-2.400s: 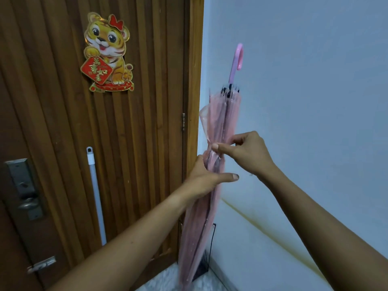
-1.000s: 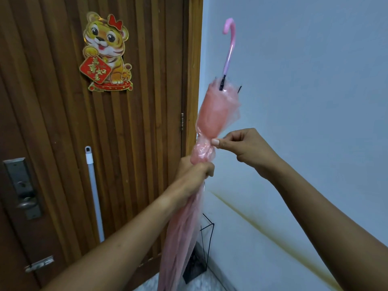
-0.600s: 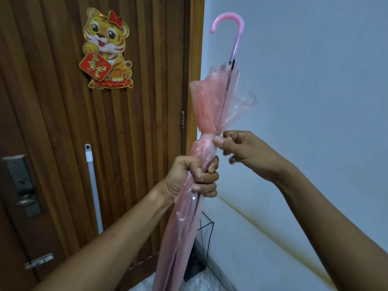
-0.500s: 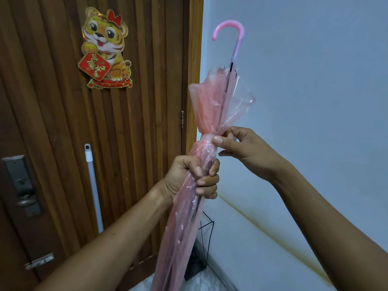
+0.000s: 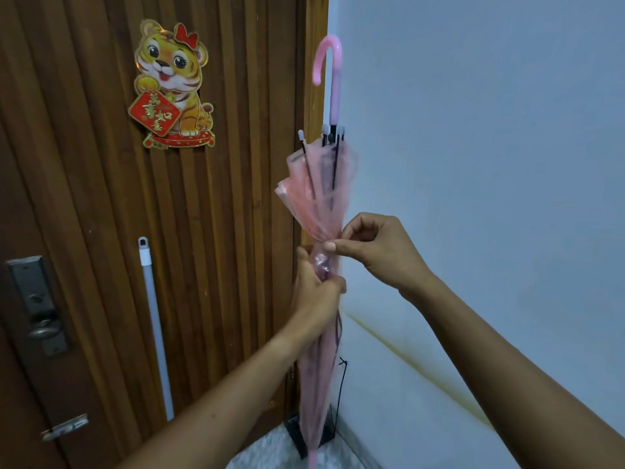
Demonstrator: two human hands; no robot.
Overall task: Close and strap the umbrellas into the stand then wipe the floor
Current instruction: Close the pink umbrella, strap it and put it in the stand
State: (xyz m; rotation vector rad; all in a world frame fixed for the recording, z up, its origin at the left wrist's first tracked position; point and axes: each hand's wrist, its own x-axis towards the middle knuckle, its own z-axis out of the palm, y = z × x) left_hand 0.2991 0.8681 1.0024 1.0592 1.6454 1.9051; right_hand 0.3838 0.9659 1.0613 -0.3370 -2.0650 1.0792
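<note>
Pink translucent plastic umbrella (image 5: 318, 184): your left hand (image 5: 313, 296) wraps its fingers round it below the gathered waist, and your right hand (image 5: 372, 248) pinches that waist. Wind the folds snug one way before strapping

The umbrella (image 5: 318, 204) runs off the bottom edge, so its tip is cut off. The left hand (image 5: 314, 292) has most of its fingers hidden behind the folds. Whether the right hand (image 5: 375, 248) pinches a strap or just plastic cannot be told. The stand (image 5: 293, 432) is largely hidden behind the umbrella.
</note>
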